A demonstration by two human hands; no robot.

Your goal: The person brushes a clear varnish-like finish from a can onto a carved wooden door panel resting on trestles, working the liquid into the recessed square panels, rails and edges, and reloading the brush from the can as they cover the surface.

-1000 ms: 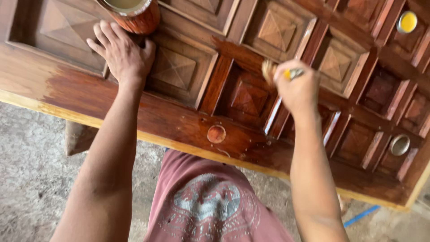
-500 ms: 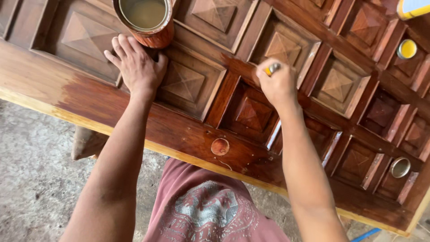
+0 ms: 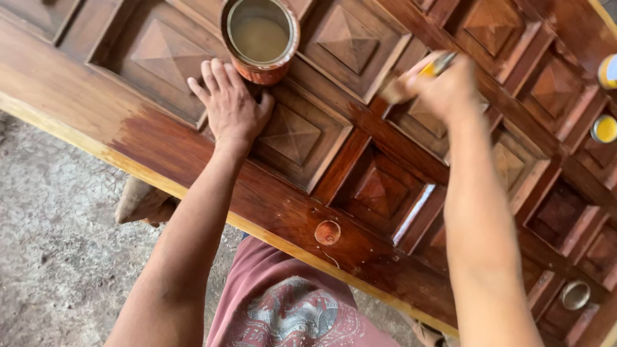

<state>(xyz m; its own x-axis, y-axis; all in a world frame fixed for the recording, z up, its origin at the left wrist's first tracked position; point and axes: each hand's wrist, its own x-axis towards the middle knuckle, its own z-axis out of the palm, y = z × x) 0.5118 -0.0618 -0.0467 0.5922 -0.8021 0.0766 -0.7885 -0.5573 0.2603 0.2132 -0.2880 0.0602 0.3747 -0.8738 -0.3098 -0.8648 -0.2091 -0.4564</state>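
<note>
Lying palm down with the fingers spread and holding nothing, the left hand (image 3: pixel 230 106) presses flat on the carved wooden door (image 3: pixel 193 154), which lies horizontal across the whole view. Its forearm runs up from the lower left, and its fingertips reach the edge of a raised pyramid panel while the thumb side sits just beside the tin can (image 3: pixel 259 40). That can is round and open-topped, with a rusty reddish outside, and it stands upright on the door just above the hand; a pale beige-brown liquid fills most of it.

Further right, the right hand (image 3: pixel 443 90) is closed around a paintbrush (image 3: pixel 411 77), the fist blurred with motion. The yellow end of the handle sticks out above the knuckles, and the bristles point left and down at the dark glossy rail between two panels. The right forearm rises from the bottom edge of the view, crossing over the wet, shiny part of the door.

Near the lower right corner a small round lid or cap (image 3: pixel 574 294) rests in a recessed panel. At the far right edge two small yellow-centred containers (image 3: pixel 605 128) sit on the door, one above the other; what they hold cannot be told.
</note>
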